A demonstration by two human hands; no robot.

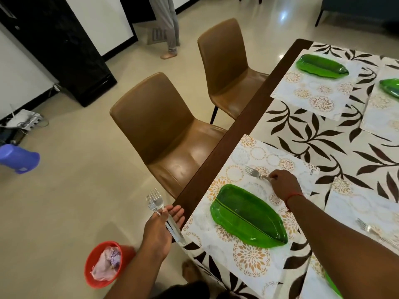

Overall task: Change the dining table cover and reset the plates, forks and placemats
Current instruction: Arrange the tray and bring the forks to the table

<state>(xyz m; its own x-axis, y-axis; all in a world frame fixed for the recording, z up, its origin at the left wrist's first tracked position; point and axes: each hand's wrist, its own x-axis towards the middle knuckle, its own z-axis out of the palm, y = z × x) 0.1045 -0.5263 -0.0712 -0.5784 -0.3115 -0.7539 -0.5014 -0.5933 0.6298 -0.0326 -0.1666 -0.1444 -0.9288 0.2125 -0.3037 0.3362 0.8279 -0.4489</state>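
- Fork [257,174] lying on the near placemat [244,214], just beyond the far tip of the green leaf plate [248,214], tines pointing left toward the bench edge [218,152].
- Pinched at the handle by the right hand [284,184], fingers curled together around the stem; exact finger contact hidden under the knuckles.
- Best set flat, clear of the plate rim, handle squared with the placemat edge; release only once the whole length rests on the mat.
- Worth matching the fork [371,229] lying on the next mat to the right, so all places read alike.
- Spare forks [154,202] carried in the left hand [160,228], off the bench over the floor; thumb clamping the handles against the palm, the other fingers stretched nearly straight. Looks like two or three, count unclear where the tines overlap.
- Better kept level and close to the bench edge, ready for the next place.
- Far left placemat [313,89] with its green plate [321,65] showing no fork yet; likely the next stop.
- Far right plate [391,87] cut off by the frame, so any fork there cannot be told.
- Near right mat largely hidden under the right forearm; a green sliver at the bottom edge hints at another plate.
- New leaf-print cover [313,134] already spread; its far and right reach out of view.
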